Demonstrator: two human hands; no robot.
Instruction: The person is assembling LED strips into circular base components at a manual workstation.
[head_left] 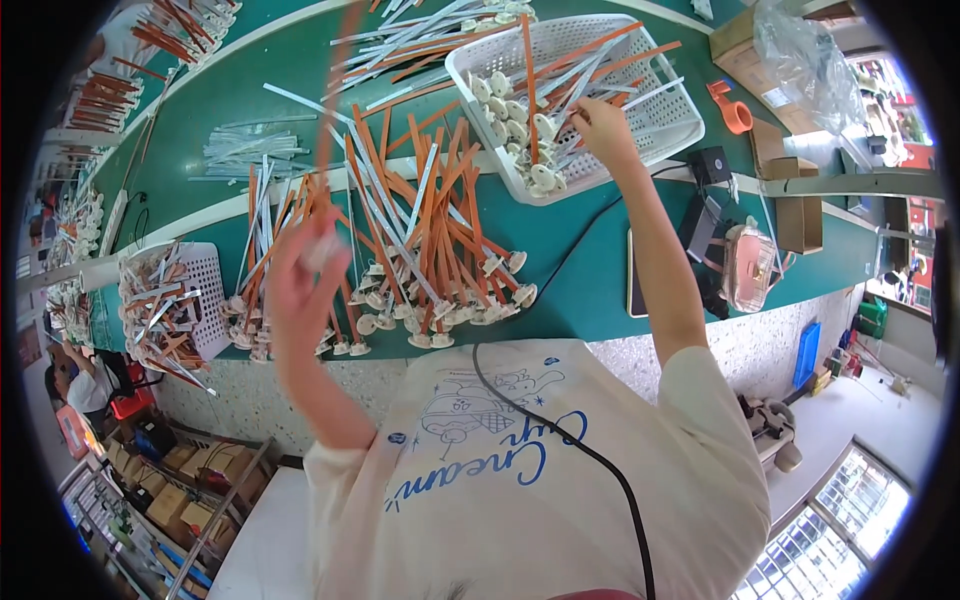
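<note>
My left hand point(305, 265), smeared by motion, is closed around an orange strip with a white round end point(322, 252). The strip rises above the hand toward the top of the view. Over the white perforated basket point(680, 128) at the back right, my right hand point(603, 130) reaches in with its fingers pinched among orange and silver strips; what they grip is too small to tell. White round ends point(508, 110) lie at the basket's left side. Between my hands, a large pile of orange and silver strips point(425, 210) has its white round ends toward me.
Loose pale strips point(255, 148) lie on the green table point(560, 240) at the left. Another white basket point(205, 300) of strips stands at the front left. An orange tape dispenser point(735, 108), a black cable point(590, 225), a phone point(636, 275) and a pink bag point(748, 265) are at the right.
</note>
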